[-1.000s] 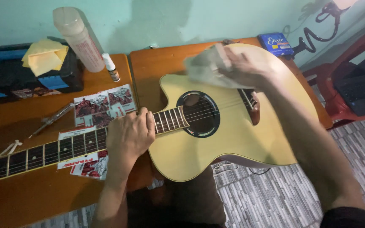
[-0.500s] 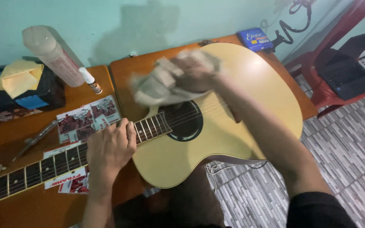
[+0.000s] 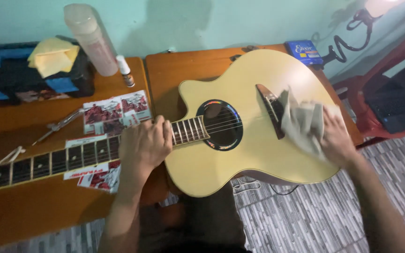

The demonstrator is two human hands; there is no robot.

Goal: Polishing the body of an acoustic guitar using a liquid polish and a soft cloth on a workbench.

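Fingers (image 3: 165,133) of the left hand (image 3: 144,145) curl down over the neck of the pale yellow acoustic guitar (image 3: 254,154), which lies flat across two brown wooden desks (image 3: 24,206); the right hand (image 3: 336,140) presses one crumpled grey cloth (image 3: 303,122) onto its body beside the bridge, fingers spread flat. One black case (image 3: 5,79) carries one folded yellow cloth (image 3: 52,56). One clear plastic bottle (image 3: 90,37) and one small white bottle (image 3: 125,70) stand behind.

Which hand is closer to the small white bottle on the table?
Left. The left hand rests on the guitar neck, just below the small white bottle. The right hand presses a cloth far across the guitar body.
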